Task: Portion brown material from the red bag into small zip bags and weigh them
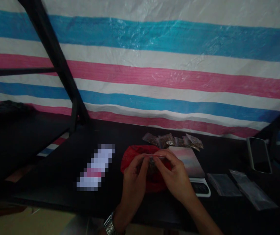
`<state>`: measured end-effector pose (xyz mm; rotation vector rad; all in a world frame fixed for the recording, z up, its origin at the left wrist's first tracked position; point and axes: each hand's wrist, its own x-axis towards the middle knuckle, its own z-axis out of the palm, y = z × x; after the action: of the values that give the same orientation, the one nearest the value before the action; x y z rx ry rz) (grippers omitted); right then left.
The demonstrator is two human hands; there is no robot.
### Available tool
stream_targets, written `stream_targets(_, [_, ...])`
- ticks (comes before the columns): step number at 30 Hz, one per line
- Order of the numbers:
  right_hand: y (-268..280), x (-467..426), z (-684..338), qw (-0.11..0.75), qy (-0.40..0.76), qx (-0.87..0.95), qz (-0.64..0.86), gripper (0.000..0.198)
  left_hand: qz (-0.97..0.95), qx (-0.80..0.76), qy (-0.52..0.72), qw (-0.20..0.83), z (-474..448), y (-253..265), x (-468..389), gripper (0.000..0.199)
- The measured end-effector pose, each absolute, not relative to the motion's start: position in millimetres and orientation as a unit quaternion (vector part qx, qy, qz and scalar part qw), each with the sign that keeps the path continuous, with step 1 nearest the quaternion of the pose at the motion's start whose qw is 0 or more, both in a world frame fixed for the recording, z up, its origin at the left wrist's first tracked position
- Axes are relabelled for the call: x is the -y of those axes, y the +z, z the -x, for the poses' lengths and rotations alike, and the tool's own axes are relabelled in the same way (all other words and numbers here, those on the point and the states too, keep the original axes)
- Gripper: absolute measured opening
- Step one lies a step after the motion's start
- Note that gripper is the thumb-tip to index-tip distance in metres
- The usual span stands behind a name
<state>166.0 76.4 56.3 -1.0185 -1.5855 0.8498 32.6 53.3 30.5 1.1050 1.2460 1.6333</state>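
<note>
My left hand [134, 174] and my right hand [176, 176] meet over a red plastic bag [131, 156], thumbs and fingers pinched together. Between them is the top edge of a small clear plastic bag [152, 164] with something dark inside. Its contents are too dim to name. Just right of my hands lies a digital scale [187, 161] with a shiny plate and dark buttons at its front. Behind it, several small clear bags [166, 140] hold small brownish pieces.
Flat clear bags [224, 184] and more clear bags [256, 193] lie right of the scale. A phone [259, 155] leans at the far right. A blurred-out white and pink item [96, 169] is on the left of the black table [64, 182]. Black frame bars [56, 58] stand before a striped sheet [169, 75].
</note>
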Motion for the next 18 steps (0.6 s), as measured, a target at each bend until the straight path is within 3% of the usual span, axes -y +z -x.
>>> stream_targets(18, [48.9,-75.6,-159.2,0.518,0.407,0.623,0.422,0.013,-0.467,-0.492,0.632,0.373,-31.2,27.0,-52.5,0.022])
